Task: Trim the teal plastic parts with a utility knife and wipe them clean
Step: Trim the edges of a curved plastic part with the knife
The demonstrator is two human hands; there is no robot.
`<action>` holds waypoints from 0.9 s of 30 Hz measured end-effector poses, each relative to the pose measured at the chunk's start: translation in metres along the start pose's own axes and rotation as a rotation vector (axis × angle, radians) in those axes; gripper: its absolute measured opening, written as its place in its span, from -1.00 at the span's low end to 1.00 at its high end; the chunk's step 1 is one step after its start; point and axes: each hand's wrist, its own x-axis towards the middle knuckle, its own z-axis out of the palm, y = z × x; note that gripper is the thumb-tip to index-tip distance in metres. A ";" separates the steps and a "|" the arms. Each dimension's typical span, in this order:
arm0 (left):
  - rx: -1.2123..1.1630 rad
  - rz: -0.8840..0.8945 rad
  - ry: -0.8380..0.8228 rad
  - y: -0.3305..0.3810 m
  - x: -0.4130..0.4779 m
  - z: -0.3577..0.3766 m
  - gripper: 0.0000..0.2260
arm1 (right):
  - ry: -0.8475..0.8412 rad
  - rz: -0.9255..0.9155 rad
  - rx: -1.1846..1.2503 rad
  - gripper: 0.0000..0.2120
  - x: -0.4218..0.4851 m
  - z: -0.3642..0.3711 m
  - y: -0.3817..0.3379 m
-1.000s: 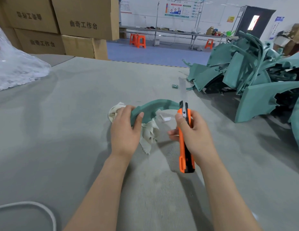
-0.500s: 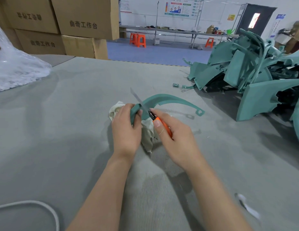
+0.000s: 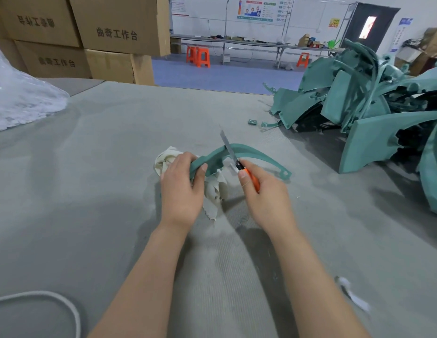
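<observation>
"Well, where's the part right now?"

"Straight ahead, between my hands: the curved teal part (image 3: 212, 158) arcs from my left hand (image 3: 181, 191) off to the right, its far end reaching past my right hand (image 3: 266, 198), over the grey table (image 3: 103, 154)."

"And the hands?"

"Left is wrapped round the near end, thumb on the front face, with the white cloth (image 3: 213, 191) bunched beneath it and hanging toward me. Right grips the utility knife (image 3: 253, 179) by its orange handle, thumb along the top. The blade (image 3: 226, 142) crosses the arc, tip pointing away from me (whether the edge actually bites, I can't tell)."

"Anything crowding you?"

"A pile of teal parts (image 3: 354, 106) is heaped at far right, well apart, with a small teal scrap (image 3: 252, 122) just beside it. Cardboard boxes (image 3: 120, 32) and a plastic bag (image 3: 22, 101) sit far left, and a white cord (image 3: 42, 292) loops near my left forearm."
</observation>
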 end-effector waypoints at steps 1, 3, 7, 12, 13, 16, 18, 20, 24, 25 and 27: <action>0.001 0.004 -0.004 0.000 0.000 0.000 -0.92 | 0.006 0.007 -0.013 -0.66 0.001 0.001 0.001; 0.004 0.011 -0.008 0.000 0.000 -0.001 -0.93 | 0.024 0.024 -0.042 -0.66 0.003 0.002 0.004; 0.013 0.007 -0.023 -0.001 0.000 -0.002 -0.92 | 0.064 0.143 -0.111 -0.65 0.011 -0.001 0.013; 0.008 -0.015 -0.013 0.000 0.000 -0.002 -0.91 | 0.097 0.253 -0.113 -0.67 0.013 -0.013 0.023; 0.006 -0.020 -0.013 0.000 0.000 -0.002 -0.91 | 0.113 0.237 -0.062 -0.67 0.012 -0.015 0.021; -0.007 -0.044 -0.010 -0.001 0.001 -0.001 -0.90 | 0.087 0.107 0.068 -0.68 0.004 -0.013 0.004; -0.021 -0.058 -0.003 -0.001 0.001 -0.001 -0.86 | 0.033 0.044 0.118 -0.71 -0.002 -0.009 -0.008; -0.019 -0.064 0.001 -0.001 0.002 -0.001 -0.86 | 0.009 0.017 0.138 -0.74 -0.006 -0.006 -0.016; -0.016 -0.070 -0.001 -0.001 0.003 0.000 -0.93 | -0.023 -0.017 0.063 -0.69 -0.009 -0.007 -0.022; -0.017 -0.070 -0.003 -0.001 0.003 0.000 -0.92 | -0.019 -0.017 0.059 -0.70 -0.009 -0.007 -0.023; -0.018 -0.078 -0.011 0.000 0.002 0.000 -0.89 | -0.008 -0.013 0.060 -0.73 -0.009 -0.007 -0.023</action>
